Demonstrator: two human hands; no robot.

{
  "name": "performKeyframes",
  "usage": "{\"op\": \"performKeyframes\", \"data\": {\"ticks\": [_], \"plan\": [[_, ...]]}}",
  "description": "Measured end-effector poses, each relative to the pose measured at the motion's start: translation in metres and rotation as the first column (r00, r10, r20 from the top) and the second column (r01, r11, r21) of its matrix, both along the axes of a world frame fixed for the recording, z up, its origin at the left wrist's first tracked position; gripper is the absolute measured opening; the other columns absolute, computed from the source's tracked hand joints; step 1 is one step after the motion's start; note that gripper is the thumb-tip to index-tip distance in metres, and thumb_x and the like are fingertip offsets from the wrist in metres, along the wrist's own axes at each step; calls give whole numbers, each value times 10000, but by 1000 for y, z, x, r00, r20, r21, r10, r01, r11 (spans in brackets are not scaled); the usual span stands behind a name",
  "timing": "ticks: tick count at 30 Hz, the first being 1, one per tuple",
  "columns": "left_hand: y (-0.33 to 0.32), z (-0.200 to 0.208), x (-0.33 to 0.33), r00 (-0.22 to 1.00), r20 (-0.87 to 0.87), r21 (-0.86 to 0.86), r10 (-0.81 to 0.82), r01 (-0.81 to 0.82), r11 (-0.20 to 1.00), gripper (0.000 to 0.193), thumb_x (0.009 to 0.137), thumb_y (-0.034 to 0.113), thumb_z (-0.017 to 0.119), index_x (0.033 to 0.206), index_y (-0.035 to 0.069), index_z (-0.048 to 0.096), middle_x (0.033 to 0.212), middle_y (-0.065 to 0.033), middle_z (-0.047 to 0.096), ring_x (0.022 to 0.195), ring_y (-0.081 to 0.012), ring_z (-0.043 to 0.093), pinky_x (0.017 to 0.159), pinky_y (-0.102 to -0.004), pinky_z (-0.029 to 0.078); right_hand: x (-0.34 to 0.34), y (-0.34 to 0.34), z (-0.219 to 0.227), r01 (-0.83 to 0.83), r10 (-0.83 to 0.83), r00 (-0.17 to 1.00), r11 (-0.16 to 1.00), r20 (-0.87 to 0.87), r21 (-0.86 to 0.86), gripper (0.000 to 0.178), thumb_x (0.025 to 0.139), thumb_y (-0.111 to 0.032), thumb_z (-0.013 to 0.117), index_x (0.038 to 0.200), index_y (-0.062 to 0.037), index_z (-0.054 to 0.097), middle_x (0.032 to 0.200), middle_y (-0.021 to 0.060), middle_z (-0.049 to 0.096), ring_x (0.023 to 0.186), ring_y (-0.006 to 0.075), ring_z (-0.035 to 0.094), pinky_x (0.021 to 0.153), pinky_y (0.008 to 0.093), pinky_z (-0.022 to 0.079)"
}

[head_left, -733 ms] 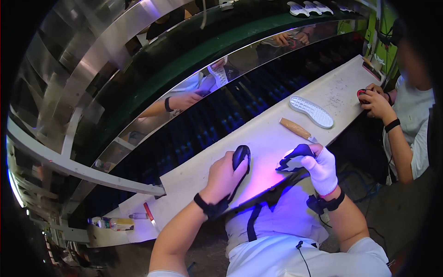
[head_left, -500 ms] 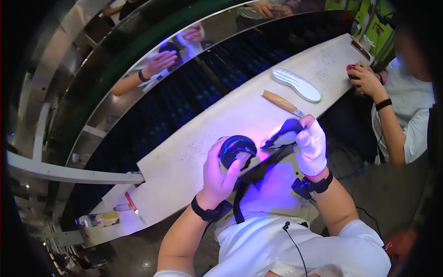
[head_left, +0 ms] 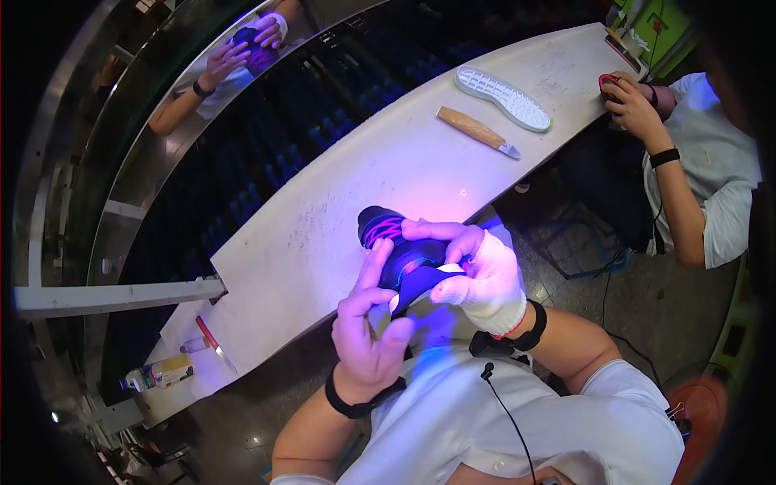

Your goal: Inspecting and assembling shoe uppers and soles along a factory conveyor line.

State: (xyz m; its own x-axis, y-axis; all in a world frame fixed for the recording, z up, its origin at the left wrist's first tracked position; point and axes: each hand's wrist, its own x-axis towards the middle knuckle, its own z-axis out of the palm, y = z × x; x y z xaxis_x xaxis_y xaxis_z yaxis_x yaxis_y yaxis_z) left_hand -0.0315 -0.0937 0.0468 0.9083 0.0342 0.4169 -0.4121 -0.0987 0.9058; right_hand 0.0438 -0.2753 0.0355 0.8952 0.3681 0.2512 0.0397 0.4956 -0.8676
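In front of me a dark shoe (head_left: pixel 386 225) with magenta laces points away from my body. A thin, dark insole (head_left: pixel 424 280) with pale edges is bent over its opening. My left hand (head_left: pixel 365 323) is bare, its fingers curled against the left side of the shoe near the insole's end, its thumb standing apart. My right hand (head_left: pixel 487 271), in a white glove that leaves fingertips bare, pinches the insole between thumb and fingers. One of its fingers reaches across the top of the shoe. How deep the insole sits inside is hidden.
On the white bench (head_left: pixel 315 194) lie a white shoe sole (head_left: pixel 503 99), a wooden-handled knife (head_left: pixel 477 132), a red-handled knife (head_left: pixel 215 343) and a bottle (head_left: pixel 166 373). A dark conveyor (head_left: pixel 356 105) runs behind. At right a co-worker's hands (head_left: pixel 634 105) hold a dark-and-red item.
The insole in my right hand has come left onto the shoe. My left hand has shifted its hold, and the shoe has turned so its laces show. My view has shifted slightly.
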Motion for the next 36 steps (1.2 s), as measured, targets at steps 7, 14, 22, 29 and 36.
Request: {"op": "performKeyframes", "data": {"ticks": [7, 14, 22, 29, 36], "plan": [[-24, -16, -21, 987, -55, -205, 153, -161, 965, 360, 1039, 193, 740, 1138, 76, 413, 1538, -414, 509, 1562, -526, 372, 1307, -615, 160, -11, 0, -13, 43, -22, 975, 995, 220, -90, 361, 872, -173, 908, 996, -67, 586, 1395, 296, 678, 1401, 434, 601, 1260, 602, 339], [-14, -24, -28, 994, -16, -231, 109, -110, 967, 403, 976, 96, 788, 1099, 73, 405, 1488, -410, 558, 1564, -527, 368, 1307, -635, 169, -12, 0, -15, 124, -62, 934, 980, 353, -157, 424, 816, -186, 951, 944, -50, 571, 1304, 273, 734, 1255, 391, 718, 1203, 578, 438], [24, 27, 0, 986, -166, 158, -28, 55, 986, 500, 1043, 451, 683, 1258, -1, 661, 1326, -187, 694, 1288, -344, 565, 1158, -487, 401, 6, -4, 8, 220, 67, 851, 855, 521, -469, 523, 705, -344, 1008, 773, -61, 573, 1246, 208, 767, 1024, 317, 793, 812, 373, 655], [29, 25, -13, 965, -201, -38, 169, -180, 983, 294, 1155, 281, 462, 1149, 13, 585, 1275, -283, 714, 1387, -434, 566, 1235, -574, 347, 9, 14, -43, 313, 89, 787, 795, 611, -519, 452, 638, -391, 939, 877, -66, 736, 1263, 176, 733, 1078, 382, 698, 912, 494, 586], [70, 42, -5, 938, -332, 339, 101, 18, 941, 539, 816, 281, 970, 1140, -28, 670, 1298, -299, 732, 1407, -468, 590, 1247, -602, 375, 21, 39, -49, 357, 102, 664, 827, 740, -434, 383, 676, -376, 897, 863, -98, 712, 1107, 125, 714, 974, 354, 654, 812, 505, 555]]}}
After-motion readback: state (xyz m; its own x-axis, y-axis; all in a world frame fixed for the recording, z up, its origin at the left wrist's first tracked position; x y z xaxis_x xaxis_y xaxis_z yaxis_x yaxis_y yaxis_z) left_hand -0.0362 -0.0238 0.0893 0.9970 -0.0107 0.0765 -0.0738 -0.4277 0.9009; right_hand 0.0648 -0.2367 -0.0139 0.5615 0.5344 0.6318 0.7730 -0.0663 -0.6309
